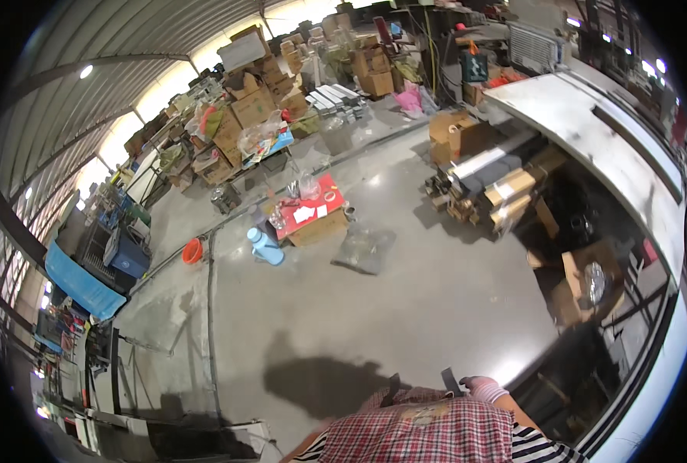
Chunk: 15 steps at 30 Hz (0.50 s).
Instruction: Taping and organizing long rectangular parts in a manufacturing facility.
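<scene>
At the lower edge, a red-and-white checked garment point(451, 428) covers my front, over striped sleeves. My right hand point(478, 384), with a pink-and-white cuff at the wrist, is beside the garment's upper right edge. Close to its fingertips a short dark strip point(450, 381) sticks up; whether the fingers grip it or the cloth I cannot make out. Another dark strip point(393, 384) rises further left. Part of my left forearm shows at the bottom, but the left hand itself is hidden behind the garment.
Ahead, a red-topped carton point(326, 229) carries papers and plastic bags. Beside it are a light-blue bottle point(265, 247) and a grey bag point(364, 250). An orange bucket point(193, 251) stands left. Stacked long cartons point(505, 193) lie right, near a white-topped table point(559, 100). Boxes crowd the back.
</scene>
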{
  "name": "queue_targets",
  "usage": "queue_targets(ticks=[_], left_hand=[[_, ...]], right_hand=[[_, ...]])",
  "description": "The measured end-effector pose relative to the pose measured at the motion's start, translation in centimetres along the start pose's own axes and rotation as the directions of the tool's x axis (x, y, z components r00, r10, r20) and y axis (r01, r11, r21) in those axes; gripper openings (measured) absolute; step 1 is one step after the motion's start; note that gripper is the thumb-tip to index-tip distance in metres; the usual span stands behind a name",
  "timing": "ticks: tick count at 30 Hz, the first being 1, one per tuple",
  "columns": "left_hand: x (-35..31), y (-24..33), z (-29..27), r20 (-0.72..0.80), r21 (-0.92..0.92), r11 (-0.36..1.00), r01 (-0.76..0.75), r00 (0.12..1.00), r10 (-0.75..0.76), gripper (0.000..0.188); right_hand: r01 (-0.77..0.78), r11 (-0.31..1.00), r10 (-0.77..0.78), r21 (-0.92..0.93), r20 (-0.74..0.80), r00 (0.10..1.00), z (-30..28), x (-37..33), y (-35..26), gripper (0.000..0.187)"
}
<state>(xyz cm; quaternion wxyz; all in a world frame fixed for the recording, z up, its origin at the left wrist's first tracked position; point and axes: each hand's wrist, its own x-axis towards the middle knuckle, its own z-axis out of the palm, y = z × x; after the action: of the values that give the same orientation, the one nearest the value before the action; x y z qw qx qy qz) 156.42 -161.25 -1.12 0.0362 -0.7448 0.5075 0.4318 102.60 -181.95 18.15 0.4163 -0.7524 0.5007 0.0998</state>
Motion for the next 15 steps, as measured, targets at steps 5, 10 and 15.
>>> queue_targets(ticks=[5, 10, 15], left_hand=[[1.4, 3.0, -8.0, 0.153, -0.222, 0.873, 0.435, 0.899, -0.409, 0.063], [18.4, 6.6, -20.5, 0.135, -0.218, 0.883, 0.415, 0.909, -0.394, 0.065], [51.7, 21.8, -46.7, -0.127, 0.089, 0.99, 0.11, 0.987, -0.098, 0.065]], right_hand=[[0.088, 0.993, -0.079, -0.084, 0.11, 0.991, -14.5, 16.6, -1.8, 0.052], [0.007, 0.986, -0.005, -0.166, 0.015, 1.0, -26.4, 33.1, 1.5, 0.054], [-0.23, 0.957, 0.24, 0.175, -0.041, 0.97, -35.3, 41.7, 7.8, 0.055]])
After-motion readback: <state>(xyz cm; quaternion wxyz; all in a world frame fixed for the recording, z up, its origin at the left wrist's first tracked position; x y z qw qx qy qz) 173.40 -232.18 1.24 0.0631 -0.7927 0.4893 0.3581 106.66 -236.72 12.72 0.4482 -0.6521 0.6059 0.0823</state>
